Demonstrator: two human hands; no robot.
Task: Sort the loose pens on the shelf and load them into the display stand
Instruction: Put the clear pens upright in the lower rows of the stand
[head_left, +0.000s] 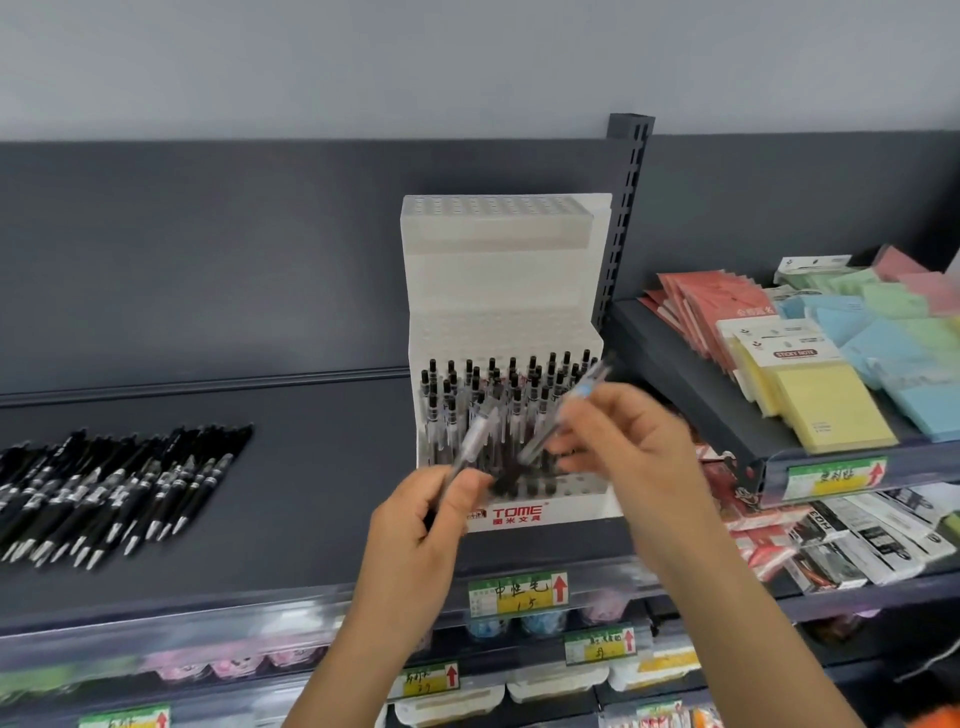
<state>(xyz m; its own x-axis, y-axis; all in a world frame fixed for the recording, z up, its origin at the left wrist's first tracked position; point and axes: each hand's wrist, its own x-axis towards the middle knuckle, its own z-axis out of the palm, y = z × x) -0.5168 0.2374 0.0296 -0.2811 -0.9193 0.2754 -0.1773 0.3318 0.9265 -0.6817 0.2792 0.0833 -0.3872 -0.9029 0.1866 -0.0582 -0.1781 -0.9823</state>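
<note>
Both grips are loaded. The left grip (426, 519) has its fingers curled round the lower end of a clear-barrelled pen (475, 439), which slants up & to the right out of the fist. The right grip (628, 447) pinches a second pen (576, 400) betw. thumb & fingertips. That one runs lower left to upper right, its top end over the filled rows. Blur hides which end is the tip on either pen, so we can't tell.

Both pens hover just in front of the display stand (506, 280), which sits at the back of the shelf (311, 493) near its right end. The lowest tier is packed w/ black-capped pens standing upright. The front rows toward the stand's right side look to have free holes, & the upper tiers are bare.

As we judge it, the next move turns on this: the holes run vertical & both pens lie slanted, so each needs tipping upright before it drops in. The right grip is nearer the free holes, so we'd expect its pen to go first. The loose pens (119, 483) lie well apart, fanned along the shelf's left end, w/ the left grip nearer for fetching more.
</note>
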